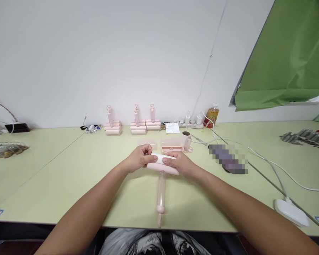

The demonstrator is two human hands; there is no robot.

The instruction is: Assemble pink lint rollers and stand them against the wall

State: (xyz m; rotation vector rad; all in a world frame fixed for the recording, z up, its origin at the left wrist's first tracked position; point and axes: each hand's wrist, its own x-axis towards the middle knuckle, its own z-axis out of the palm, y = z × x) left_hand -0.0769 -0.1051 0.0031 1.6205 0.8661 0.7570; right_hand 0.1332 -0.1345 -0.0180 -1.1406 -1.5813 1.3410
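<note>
Both of my hands hold a pink-and-white lint roller head (163,168) above the table, with a white roll showing along its top and a pink rounded shell below. My left hand (143,156) grips its left end, thumb on the white surface and fingers curled. On the right end, my right hand (179,163) presses with the thumb, the fingers wrapped behind. A clear pink tube handle (161,191) with a pink tip runs from under the head toward the table's front edge; I cannot tell whether it is joined to the head.
Just behind my hands lie an open pink case (172,149), a roll with a brown core (186,134) and a clear tube (187,144). Several pink lint rollers (112,128) stand along the wall. To the right are a bottle (212,116), white cables and a white charger (291,211).
</note>
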